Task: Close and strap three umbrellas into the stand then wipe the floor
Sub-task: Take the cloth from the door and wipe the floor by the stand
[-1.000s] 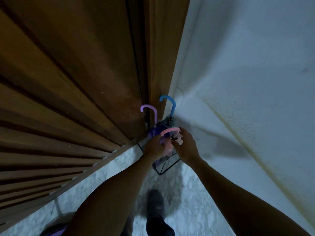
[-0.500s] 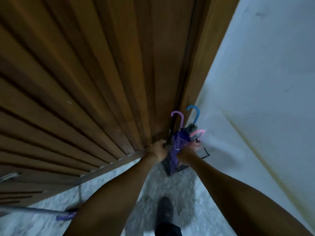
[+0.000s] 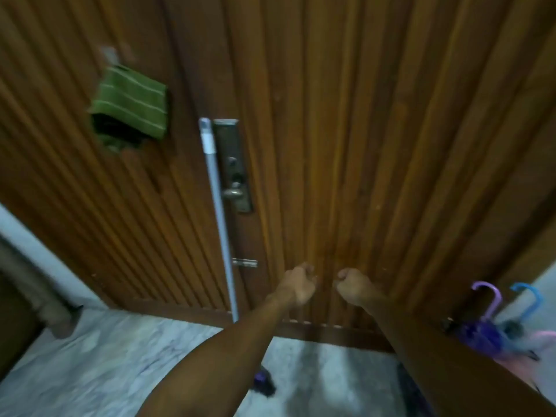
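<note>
Both hands hang before the wooden door point(image 3: 331, 115): left hand point(image 3: 296, 285) and right hand point(image 3: 352, 285) loosely curled, holding nothing. Right of the door, the umbrellas point(image 3: 493, 329) stand bunched. A mop handle point(image 3: 221, 224) leans against the door.

two bare forearms, no sleeves in view, left hand point(image 3: 296, 284) and right hand point(image 3: 353, 285) bare too, no rings or watch, though it's blurry
</note>
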